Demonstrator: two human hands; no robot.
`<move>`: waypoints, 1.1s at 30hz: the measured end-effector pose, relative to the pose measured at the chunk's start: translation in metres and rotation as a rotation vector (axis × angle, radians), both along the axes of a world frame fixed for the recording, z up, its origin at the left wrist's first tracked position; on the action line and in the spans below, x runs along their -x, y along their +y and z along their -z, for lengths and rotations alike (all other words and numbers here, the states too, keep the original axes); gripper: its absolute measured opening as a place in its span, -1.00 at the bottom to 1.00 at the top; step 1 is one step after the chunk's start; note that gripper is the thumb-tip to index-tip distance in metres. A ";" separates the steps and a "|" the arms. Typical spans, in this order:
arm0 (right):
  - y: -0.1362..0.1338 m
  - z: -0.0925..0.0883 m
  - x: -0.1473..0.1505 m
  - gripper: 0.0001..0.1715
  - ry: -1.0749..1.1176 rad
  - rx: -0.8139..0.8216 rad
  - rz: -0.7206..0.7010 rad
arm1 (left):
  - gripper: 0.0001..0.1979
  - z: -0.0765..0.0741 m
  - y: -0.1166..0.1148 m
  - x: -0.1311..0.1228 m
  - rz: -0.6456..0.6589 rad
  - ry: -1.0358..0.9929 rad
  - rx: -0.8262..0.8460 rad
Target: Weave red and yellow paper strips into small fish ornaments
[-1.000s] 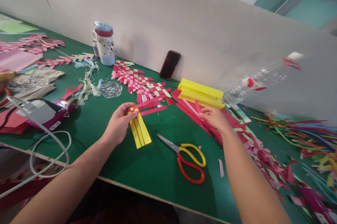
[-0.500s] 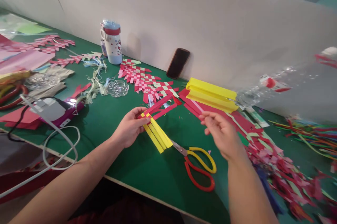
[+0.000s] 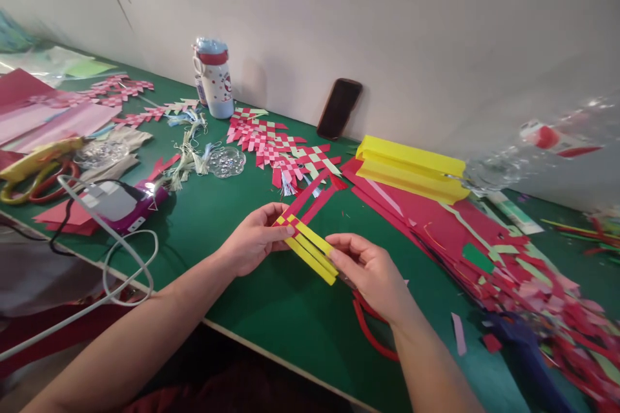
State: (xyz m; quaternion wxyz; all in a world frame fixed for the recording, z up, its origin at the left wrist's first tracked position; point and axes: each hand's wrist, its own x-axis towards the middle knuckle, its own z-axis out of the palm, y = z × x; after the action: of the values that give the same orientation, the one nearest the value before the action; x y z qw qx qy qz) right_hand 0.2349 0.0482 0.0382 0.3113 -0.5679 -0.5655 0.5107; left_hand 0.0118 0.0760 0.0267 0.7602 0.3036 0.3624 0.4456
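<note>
Clock centred on the woven paper [image 3: 292, 224]; it's mid-view, held above the green table [image 3: 290, 329]. Our left hand [image 3: 254, 238], at 9, is clamped on the woven corner, thumb on top. Our right hand [image 3: 371, 271], at 4, has thumb and fingers pinched together on the free end of the yellow strips [image 3: 310, 258]. Those run out toward 4; the loose red strips [image 3: 316, 205] point to 1.

Around us: scissors [image 3: 371, 329] at 5, red handle showing, rest hidden by our right hand and wrist. Folded yellow paper [image 3: 411, 170] at 2, lying on a stack of red paper [image 3: 416, 206]. Clear bottle [image 3: 557, 140] between 2 and 3, cut off by the view's edge. Paper scraps [image 3: 547, 293] heaped between 3 and 4. Phone [image 3: 340, 109] between 12 and 1, leaning on the wall [image 3: 411, 31].

We have finished weaves [image 3: 266, 145] piled between 11 and 12, a white-and-blue flask [image 3: 217, 83] upright at 11, and a bead dish [image 3: 227, 162] between 10 and 11. White charger [image 3: 107, 198] between 9 and 10.
</note>
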 end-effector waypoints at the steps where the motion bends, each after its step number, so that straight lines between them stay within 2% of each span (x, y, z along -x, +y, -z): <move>1: 0.000 0.001 -0.002 -0.61 0.006 0.005 0.016 | -0.64 0.000 0.000 0.000 0.024 0.023 0.008; 6: -0.002 0.000 -0.011 -0.64 -0.064 -0.012 0.029 | -0.67 -0.001 0.000 0.000 0.081 0.085 0.023; 15: -0.005 -0.001 -0.008 -0.71 -0.259 -0.208 -0.032 | -0.68 0.005 0.000 0.000 0.056 0.113 -0.018; 21: -0.004 -0.007 -0.009 -0.72 -0.295 -0.268 -0.085 | -0.70 0.006 0.001 -0.001 0.007 0.140 -0.051; 27: -0.023 -0.025 -0.023 -0.69 -0.287 -0.428 0.107 | -0.61 -0.001 -0.001 0.006 0.037 0.250 -0.054; 30: -0.047 -0.032 -0.051 -0.71 -0.514 -0.521 0.222 | -0.55 -0.008 -0.009 0.013 0.161 0.367 -0.130; 33: -0.077 -0.031 -0.104 -0.64 -0.885 -0.540 0.513 | -0.45 -0.009 -0.027 0.026 0.233 0.563 -0.230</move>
State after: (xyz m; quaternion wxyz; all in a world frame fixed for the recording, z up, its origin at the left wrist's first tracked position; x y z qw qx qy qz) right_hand 0.3394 -0.0289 0.0693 0.2928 -0.7468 -0.5964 -0.0294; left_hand -0.0139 0.0492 0.0355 0.6366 0.5384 0.4686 0.2920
